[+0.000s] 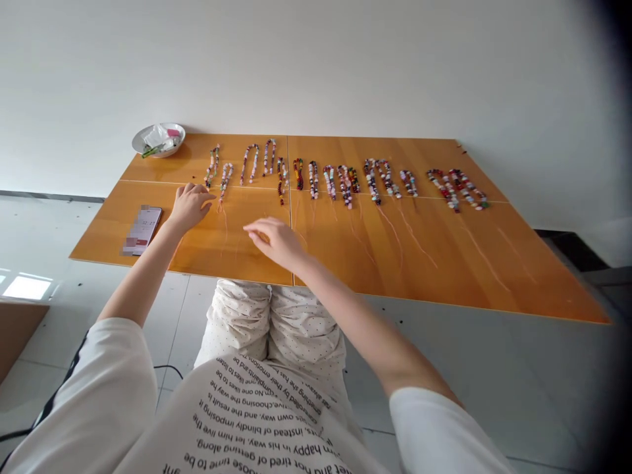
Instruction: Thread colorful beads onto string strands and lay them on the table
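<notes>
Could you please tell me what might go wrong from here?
The threads trailing from the bead strands could snag the right hand and drag beads along. The phone lies beside the left arm, near the front edge of the table, so a sideways sweep might knock it off.

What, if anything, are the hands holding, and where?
I can't tell: the left hand is by the lower end of the leftmost bead strand; the right hand shows no beads.

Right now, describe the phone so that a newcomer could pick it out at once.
Start at the wooden table against the wall. Towards its left end, nearer than the white bowl, the phone lies beside the left hand. Its flat, lit, rectangular screen sets it apart from the round bowl and the bead strings.
</notes>
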{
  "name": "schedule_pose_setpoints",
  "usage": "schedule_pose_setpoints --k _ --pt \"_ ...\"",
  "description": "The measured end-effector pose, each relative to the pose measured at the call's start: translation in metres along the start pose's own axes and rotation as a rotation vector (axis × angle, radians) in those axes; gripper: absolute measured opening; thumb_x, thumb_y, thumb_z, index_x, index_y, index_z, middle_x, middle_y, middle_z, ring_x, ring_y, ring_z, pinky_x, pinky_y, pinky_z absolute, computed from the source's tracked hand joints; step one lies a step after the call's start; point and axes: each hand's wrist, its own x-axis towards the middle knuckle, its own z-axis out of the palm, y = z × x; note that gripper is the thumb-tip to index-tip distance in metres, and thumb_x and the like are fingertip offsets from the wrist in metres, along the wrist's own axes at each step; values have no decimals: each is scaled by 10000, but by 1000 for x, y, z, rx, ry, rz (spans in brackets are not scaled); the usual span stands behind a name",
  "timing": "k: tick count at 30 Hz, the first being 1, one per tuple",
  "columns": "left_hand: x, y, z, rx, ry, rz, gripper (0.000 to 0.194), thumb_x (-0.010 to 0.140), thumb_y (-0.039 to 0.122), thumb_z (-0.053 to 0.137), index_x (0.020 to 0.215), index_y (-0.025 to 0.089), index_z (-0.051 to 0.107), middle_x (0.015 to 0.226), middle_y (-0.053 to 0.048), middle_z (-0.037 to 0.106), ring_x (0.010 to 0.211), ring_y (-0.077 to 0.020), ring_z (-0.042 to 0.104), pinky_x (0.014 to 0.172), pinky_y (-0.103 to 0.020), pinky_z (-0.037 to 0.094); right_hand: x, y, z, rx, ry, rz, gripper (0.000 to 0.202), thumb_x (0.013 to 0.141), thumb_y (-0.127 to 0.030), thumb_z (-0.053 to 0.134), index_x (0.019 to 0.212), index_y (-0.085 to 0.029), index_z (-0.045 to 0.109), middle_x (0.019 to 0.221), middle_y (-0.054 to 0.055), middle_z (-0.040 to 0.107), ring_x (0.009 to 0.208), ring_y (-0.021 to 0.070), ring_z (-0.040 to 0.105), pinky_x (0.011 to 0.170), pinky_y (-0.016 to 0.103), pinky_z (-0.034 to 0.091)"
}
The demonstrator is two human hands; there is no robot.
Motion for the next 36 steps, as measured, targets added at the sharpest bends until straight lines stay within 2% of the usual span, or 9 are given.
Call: schedule_pose_setpoints --k 4,6,8,11,15,19,25,30,36 --pt "31 -1 7 -19 0 57 393 920 199 460 1227 273 694 1226 -99 627 1196 -288 508 1045 -444 389 71 25 15 -23 34 88 248 933 -150 528 1058 -155 741 1011 82 757 857 188 666 814 326 500" --pt "43 -2 12 -21 -3 94 299 916 228 506 1105 259 735 1155 -96 643 1152 -277 538 1028 -419 412 94 34 19 -24 57 111 247 940 -154 523 1059 -144 739 1005 80 758 808 169 657 759 298 483" --pt "49 -4 16 -18 33 105 295 911 261 549 1165 223 693 1208 -119 622 1182 -300 525 1027 -439 417 105 39 21 -24 71 123 244 949 -170 520 1056 -139 737 986 79 759 783 161 648 725 283 467" --pt "53 -12 21 -35 86 114 355 898 325 607 1221 183 640 1252 -149 592 1189 -323 514 1009 -458 430 106 45 24 -22 52 125 245 952 -177 519 1063 -142 734 981 77 756 772 154 638 710 272 455" --pt "57 -22 27 -87 79 181 211 895 358 633 1043 232 714 1141 -101 624 1127 -298 540 986 -435 439 103 47 28 -15 -69 65 285 943 -122 510 1102 -187 738 1008 55 740 821 139 636 759 255 457" --pt "63 -26 33 -131 100 211 222 901 359 625 1055 228 715 1123 -112 617 1132 -311 526 976 -453 433 112 40 35 -43 -174 4 316 928 -94 511 1102 -209 749 1034 62 710 911 161 626 836 273 442" --pt "61 -31 33 -190 117 280 180 886 329 648 995 215 733 1046 -94 635 1034 -276 549 920 -426 444 127 39 40 -132 -158 70 257 921 -99 507 1031 -164 731 1021 97 698 894 199 613 779 310 404" --pt "51 -35 31 -220 95 414 228 897 357 650 1094 298 750 1094 -73 628 1037 -236 555 952 -396 440 124 48 41 -146 -149 140 201 901 -122 567 1038 -148 712 985 89 706 843 186 615 744 298 397" --pt "41 -37 30 -205 123 466 198 922 360 603 943 247 765 1103 -100 652 1063 -265 549 934 -415 444 117 40 49 -163 -121 212 206 891 -345 676 954 -157 731 1010 97 701 982 254 634 926 419 366"
